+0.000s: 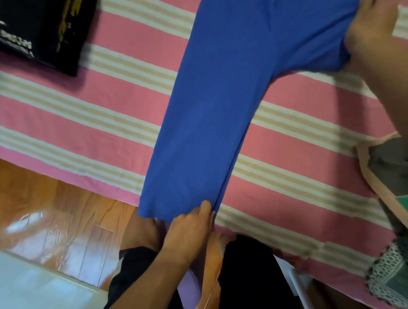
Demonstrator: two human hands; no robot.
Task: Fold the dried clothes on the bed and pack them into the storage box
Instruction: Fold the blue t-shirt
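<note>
A blue garment [219, 101] lies stretched across the pink striped bed [89, 108], folded lengthwise into a long band. My left hand [190, 226] pinches its near hem at the bed's edge. My right hand [373, 27] grips the bunched cloth at the far right end, near a short sleeve. A black folded shirt with yellow print [43, 30] lies at the far left of the bed.
Grey and tan clothes [398, 175] with a lace-edged piece [388, 272] lie at the bed's right edge. A wooden floor [48, 221] shows at the left below the bed. A pale white surface [28, 293] fills the bottom left corner.
</note>
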